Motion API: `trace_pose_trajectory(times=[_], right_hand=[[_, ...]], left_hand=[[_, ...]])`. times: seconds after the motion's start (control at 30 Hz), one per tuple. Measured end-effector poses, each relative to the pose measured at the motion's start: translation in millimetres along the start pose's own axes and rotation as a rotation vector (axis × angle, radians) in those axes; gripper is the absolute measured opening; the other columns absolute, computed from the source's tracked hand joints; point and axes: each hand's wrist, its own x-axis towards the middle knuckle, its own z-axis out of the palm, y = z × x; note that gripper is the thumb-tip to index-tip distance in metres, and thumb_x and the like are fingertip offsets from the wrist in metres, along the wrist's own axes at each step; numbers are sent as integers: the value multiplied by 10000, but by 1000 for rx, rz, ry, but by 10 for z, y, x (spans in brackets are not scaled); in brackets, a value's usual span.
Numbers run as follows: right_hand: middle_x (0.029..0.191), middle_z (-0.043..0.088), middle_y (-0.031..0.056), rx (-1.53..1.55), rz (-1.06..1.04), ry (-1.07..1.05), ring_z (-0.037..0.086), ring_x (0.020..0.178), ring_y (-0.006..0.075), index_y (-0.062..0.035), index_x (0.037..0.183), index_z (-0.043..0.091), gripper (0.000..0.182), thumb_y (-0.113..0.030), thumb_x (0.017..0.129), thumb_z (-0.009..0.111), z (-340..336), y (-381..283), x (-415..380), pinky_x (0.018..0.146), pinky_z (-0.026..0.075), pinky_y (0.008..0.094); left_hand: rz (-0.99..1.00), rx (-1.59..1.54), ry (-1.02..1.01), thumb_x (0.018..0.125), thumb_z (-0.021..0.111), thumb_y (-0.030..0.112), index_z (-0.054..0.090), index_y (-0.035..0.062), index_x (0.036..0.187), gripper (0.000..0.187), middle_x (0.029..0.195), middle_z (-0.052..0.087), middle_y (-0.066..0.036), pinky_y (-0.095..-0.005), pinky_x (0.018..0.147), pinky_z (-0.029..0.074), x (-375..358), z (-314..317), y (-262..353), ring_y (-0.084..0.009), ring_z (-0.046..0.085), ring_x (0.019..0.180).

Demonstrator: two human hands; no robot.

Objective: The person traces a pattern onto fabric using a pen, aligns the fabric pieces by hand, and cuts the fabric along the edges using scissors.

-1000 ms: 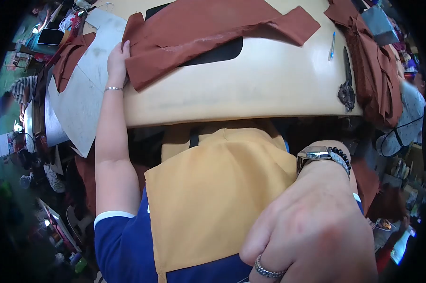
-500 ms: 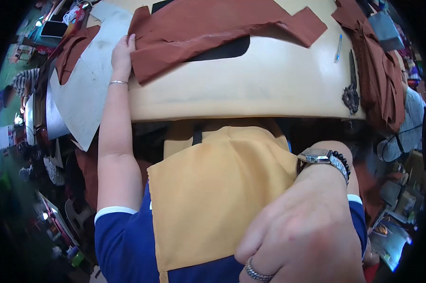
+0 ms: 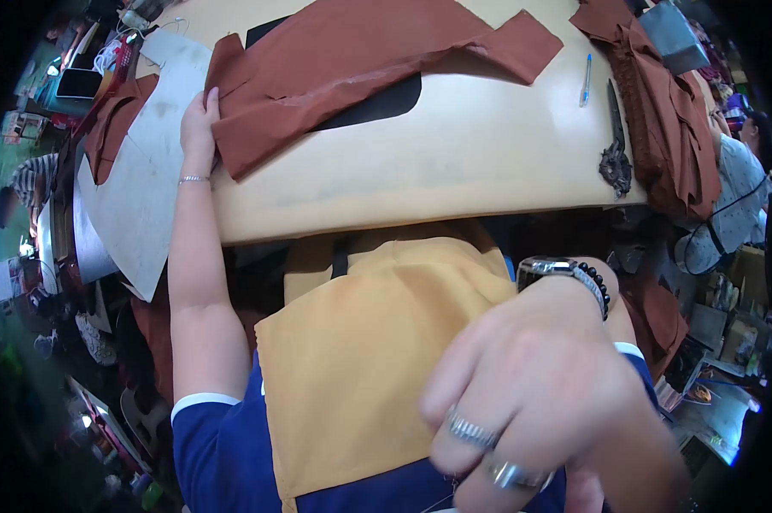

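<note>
A rust-brown fabric piece (image 3: 343,64) lies creased across the table, partly over a flat black sheet (image 3: 377,107). My left hand (image 3: 199,128) is at the fabric's left end, its fingers closed on the edge. Close to the camera, above my lap, my right hand (image 3: 522,376) is raised with curled fingers, rings on two of them. Its fingertips are hidden, so what they hold, if anything, does not show. A yellow apron (image 3: 377,368) covers my front beneath that hand.
A pale pattern sheet (image 3: 138,188) hangs over the table's (image 3: 334,201) left edge. A blue pen (image 3: 586,81) and dark scissors (image 3: 615,158) lie at the right. Stacked brown fabric (image 3: 668,128) lies beyond them. Another person (image 3: 736,197) is at the far right.
My right hand has turned and lifted, showing more of its curled fingers and a second ring. The view has shifted slightly; my left hand stays at the fabric's edge.
</note>
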Motion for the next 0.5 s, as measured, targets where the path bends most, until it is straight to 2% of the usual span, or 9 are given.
trace_pose_trajectory(times=[0.07,0.1,0.17,0.23,0.27,0.3,0.37,0.47,0.5], right_hand=[[952,607,34,-221,81,41,569,712,151,-103,1223,560,622,-236,681,836,-153,-102,-73,664,458,283],[960,607,33,-365,127,82,568,718,150,-105,1232,557,632,-234,680,838,-264,-138,-109,670,458,282],[974,607,31,-757,249,214,566,729,146,-110,1250,552,651,-229,678,840,-566,-72,-292,682,458,281],[989,607,28,-1133,396,354,565,740,142,-114,1268,547,671,-224,675,842,-993,116,-597,693,459,279],[1039,615,51,-1337,400,401,585,783,162,-104,1282,537,673,-212,687,832,-1228,292,-837,728,472,285],[1037,621,62,-1408,434,443,596,888,210,-126,1269,553,619,-174,701,792,-1436,368,-975,805,475,325],[1067,620,82,-1543,522,445,587,1044,272,-142,1247,572,549,-109,718,714,-1778,449,-1166,922,456,402],[1166,590,101,-1724,680,305,537,1154,293,-131,1213,580,505,-32,719,604,-2117,550,-1385,1027,384,498],[1199,574,102,-1779,731,250,525,1162,286,-132,1195,580,499,-11,711,571,-2190,591,-1465,1052,357,521]], left_hand=[[63,-157,43,966,493,391,610,-23,1107,452,964,673,-215,-372,818,474,-66,-61,43,-316,644,913],[76,-293,56,983,510,319,584,-63,1166,431,990,682,-164,-320,843,464,-122,-104,60,-204,625,915],[-53,-669,30,996,501,285,583,-66,1176,403,1049,666,-101,-291,865,454,-375,-273,389,-139,585,951],[12,-671,-13,1004,489,271,582,-62,1187,391,1085,644,-67,-275,885,444,-526,-395,441,-115,559,982],[13,-647,-57,1001,495,253,589,-50,1185,367,1077,644,-62,-272,874,448,-669,-505,571,-110,561,965],[14,-621,-98,998,501,236,596,-37,1183,344,1068,645,-57,-269,863,452,-843,-586,723,-105,562,949],[-10,-951,-353,983,522,167,595,-14,1193,287,1034,639,-37,-250,838,453,-1175,-614,814,-80,556,922],[156,-1173,-941,828,723,379,591,12,1151,506,962,638,-25,-208,704,439,-1449,-696,1143,-44,556,797],[99,-1202,-1068,839,702,394,590,23,1164,506,1026,635,-54,-247,794,443,-1401,-666,1126,-105,574,901]])
